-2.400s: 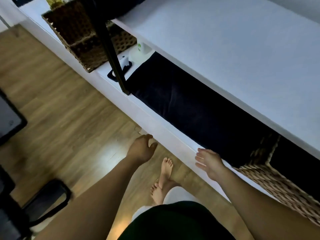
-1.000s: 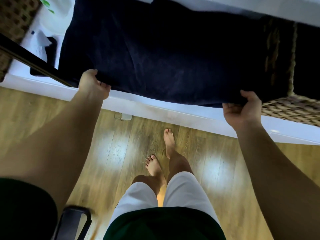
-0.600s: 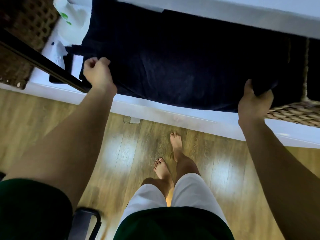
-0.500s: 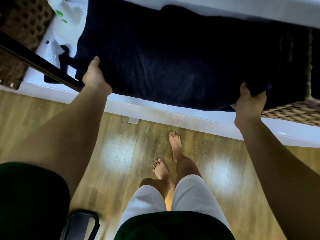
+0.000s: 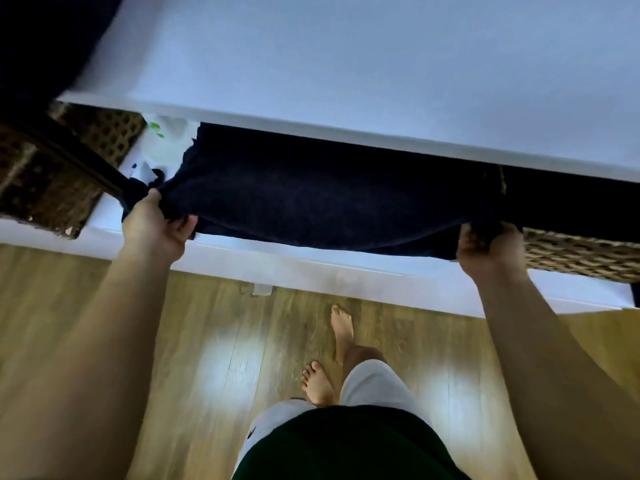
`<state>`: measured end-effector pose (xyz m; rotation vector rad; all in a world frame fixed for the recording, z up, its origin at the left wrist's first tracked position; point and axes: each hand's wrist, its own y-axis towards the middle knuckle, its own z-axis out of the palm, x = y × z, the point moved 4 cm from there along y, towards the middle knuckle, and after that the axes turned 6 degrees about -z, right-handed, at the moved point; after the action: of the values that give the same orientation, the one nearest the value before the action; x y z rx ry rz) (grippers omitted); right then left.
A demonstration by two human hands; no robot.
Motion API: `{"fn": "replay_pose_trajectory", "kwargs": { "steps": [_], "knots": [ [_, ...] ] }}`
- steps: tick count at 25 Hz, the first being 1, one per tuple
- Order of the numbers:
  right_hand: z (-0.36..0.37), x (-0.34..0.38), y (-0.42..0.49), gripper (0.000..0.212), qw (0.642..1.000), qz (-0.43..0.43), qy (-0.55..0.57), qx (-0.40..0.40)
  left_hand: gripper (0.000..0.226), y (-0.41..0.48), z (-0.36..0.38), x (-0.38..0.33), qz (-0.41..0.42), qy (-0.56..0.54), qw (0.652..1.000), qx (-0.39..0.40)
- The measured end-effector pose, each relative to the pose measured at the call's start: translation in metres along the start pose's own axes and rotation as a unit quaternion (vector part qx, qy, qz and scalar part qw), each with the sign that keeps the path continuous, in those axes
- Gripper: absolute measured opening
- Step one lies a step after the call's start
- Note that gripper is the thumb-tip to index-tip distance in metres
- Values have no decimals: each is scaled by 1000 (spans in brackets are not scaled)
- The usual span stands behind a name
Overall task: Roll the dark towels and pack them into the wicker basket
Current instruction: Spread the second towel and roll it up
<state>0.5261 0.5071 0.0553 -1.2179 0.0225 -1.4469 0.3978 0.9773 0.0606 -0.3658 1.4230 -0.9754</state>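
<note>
A dark navy towel (image 5: 329, 192) lies spread on the lower white shelf (image 5: 311, 261), under the white top surface. My left hand (image 5: 156, 226) grips its near left corner, and my right hand (image 5: 490, 245) grips its near right corner. The towel's front edge is lifted off the shelf and sags between my hands. A wicker basket (image 5: 581, 254) stands on the shelf just right of my right hand, its inside dark. The towel's far edge is hidden beneath the top surface.
A second wicker basket (image 5: 59, 188) stands at the left behind a black metal leg (image 5: 86, 164). A white bottle with green marks (image 5: 166, 140) and a small dark item sit between it and the towel. Wooden floor and my bare feet lie below.
Both hands have closed on the towel's near corners and raised its front edge. The view has tilted up, so the white top surface fills the upper frame.
</note>
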Motion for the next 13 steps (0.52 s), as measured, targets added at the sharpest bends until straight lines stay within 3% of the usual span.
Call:
{"fn": "replay_pose_trajectory", "kwargs": {
  "steps": [2, 4, 6, 9, 11, 12, 13],
  "knots": [
    [-5, 30, -25, 25, 999, -32, 28, 32, 30, -29, -15, -13, -8, -65, 998, 26],
    [-9, 65, -51, 15, 997, -60, 21, 49, 23, -60, -25, -24, -4, -104, 993, 48],
    [-17, 99, -64, 32, 995, -84, 27, 37, 23, -92, -23, -30, -5, -133, 988, 75],
    [-20, 149, -71, 28, 987, -155, 19, 38, 28, -130, -12, -39, 4, -176, 976, 126],
    [-21, 186, -74, 45, 977, -206, 23, 60, 31, -158, 3, -51, 33, -186, 966, 178],
    [-18, 203, -80, 43, 970, -221, 29, 93, 36, -174, 13, -57, 46, -195, 957, 211],
    [-16, 223, -84, 26, 965, -229, 29, 126, 38, -191, 24, -64, 56, -200, 949, 238]
  ]
}}
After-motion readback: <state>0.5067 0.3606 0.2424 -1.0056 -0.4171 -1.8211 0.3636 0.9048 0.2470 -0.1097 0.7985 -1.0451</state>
